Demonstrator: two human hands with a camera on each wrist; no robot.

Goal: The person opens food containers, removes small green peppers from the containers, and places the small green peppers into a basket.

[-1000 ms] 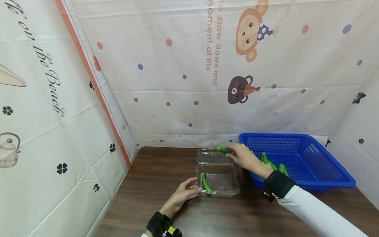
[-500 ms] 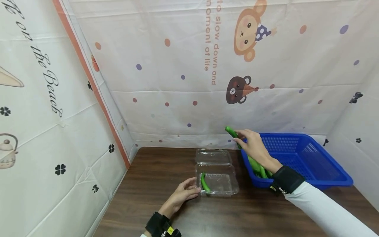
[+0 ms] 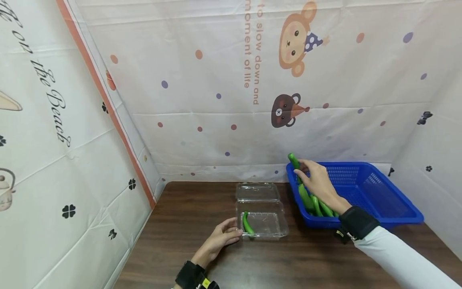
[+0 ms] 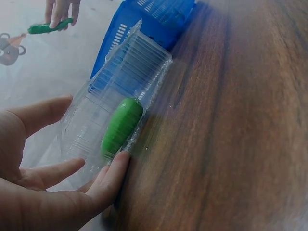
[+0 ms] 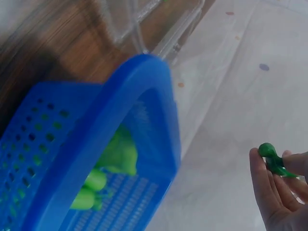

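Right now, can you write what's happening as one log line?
left hand: touching clear box | box: one pepper | right hand: holding pepper above blue basket

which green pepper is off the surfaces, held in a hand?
The pepper in the right hand: the held pepper is pinched above the blue basket corner. The boxed pepper lies in the clear box; the basket peppers lie inside.

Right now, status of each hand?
Left hand: open, fingers resting against the clear container.
Right hand: holding a green pepper above the blue basket.
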